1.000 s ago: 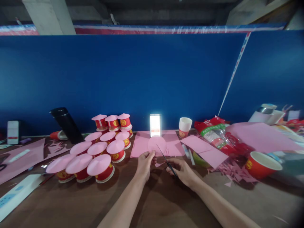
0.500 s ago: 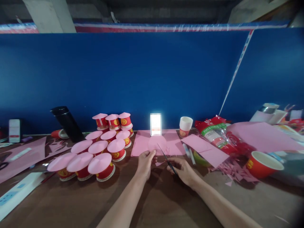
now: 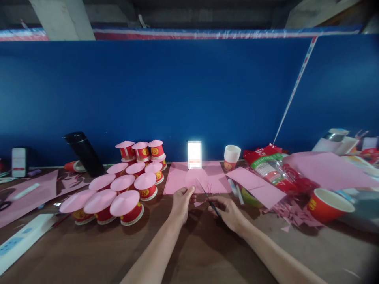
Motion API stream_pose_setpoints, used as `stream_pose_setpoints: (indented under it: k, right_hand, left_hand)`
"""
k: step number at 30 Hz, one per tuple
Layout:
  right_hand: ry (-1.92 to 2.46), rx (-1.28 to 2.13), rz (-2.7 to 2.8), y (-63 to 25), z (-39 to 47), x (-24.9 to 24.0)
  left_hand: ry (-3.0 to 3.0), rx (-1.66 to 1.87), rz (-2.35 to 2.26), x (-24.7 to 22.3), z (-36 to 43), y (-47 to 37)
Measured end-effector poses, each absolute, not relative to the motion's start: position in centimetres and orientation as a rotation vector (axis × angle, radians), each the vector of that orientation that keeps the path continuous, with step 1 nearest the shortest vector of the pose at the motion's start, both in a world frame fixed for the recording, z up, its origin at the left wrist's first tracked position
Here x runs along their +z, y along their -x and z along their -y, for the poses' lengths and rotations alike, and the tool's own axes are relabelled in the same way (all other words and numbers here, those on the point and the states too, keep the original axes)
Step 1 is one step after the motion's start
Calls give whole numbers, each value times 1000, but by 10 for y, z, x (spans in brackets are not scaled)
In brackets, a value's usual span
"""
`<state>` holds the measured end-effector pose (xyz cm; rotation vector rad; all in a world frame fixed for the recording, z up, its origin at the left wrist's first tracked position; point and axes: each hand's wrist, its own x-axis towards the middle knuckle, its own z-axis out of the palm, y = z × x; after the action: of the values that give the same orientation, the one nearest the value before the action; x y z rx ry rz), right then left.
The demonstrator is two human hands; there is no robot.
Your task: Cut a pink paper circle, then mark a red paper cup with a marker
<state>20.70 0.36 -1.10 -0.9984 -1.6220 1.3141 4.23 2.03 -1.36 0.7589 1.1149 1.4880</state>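
Observation:
Between thumb and fingers, my left hand point(image 3: 182, 201) pinches the lower edge of a pink paper disc point(image 3: 196, 179). My right hand point(image 3: 225, 209) is closed around a pair of dark scissors point(image 3: 213, 206), whose blades point up and left over the disc's right side. Whether the blades are cutting into the paper cannot be made out. Beneath the disc lie flat pink sheets point(image 3: 174, 181), and a small pink scrap hangs or lies just below it. Left of my hands stand several red paper cups point(image 3: 130, 215) topped with shallow pink paper cones point(image 3: 124, 203).
A bright phone point(image 3: 194, 154) stands behind the disc. To the right are a paper cup point(image 3: 231, 157), a red cup-packaging bag point(image 3: 266, 165), pink offcuts point(image 3: 296, 213) and a large red cup point(image 3: 328, 207). A black flask point(image 3: 84, 154) and a white power strip point(image 3: 26, 236) are on the left.
Almost nothing differs. Both hands keep their hold on the disc and the scissors, and the whole view has shifted very slightly.

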Motion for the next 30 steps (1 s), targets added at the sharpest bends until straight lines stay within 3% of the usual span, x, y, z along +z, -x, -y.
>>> stream_pose_setpoints:
  k: [18, 30]
  right_hand:
    - [1009, 1207, 1754, -209, -2, -16]
    - [1322, 515, 2174, -225, -3, -9]
  left_hand:
    - [-743, 1527, -1104, -16, -23, -40]
    - [-540, 1749, -1108, -12, -34, -15]
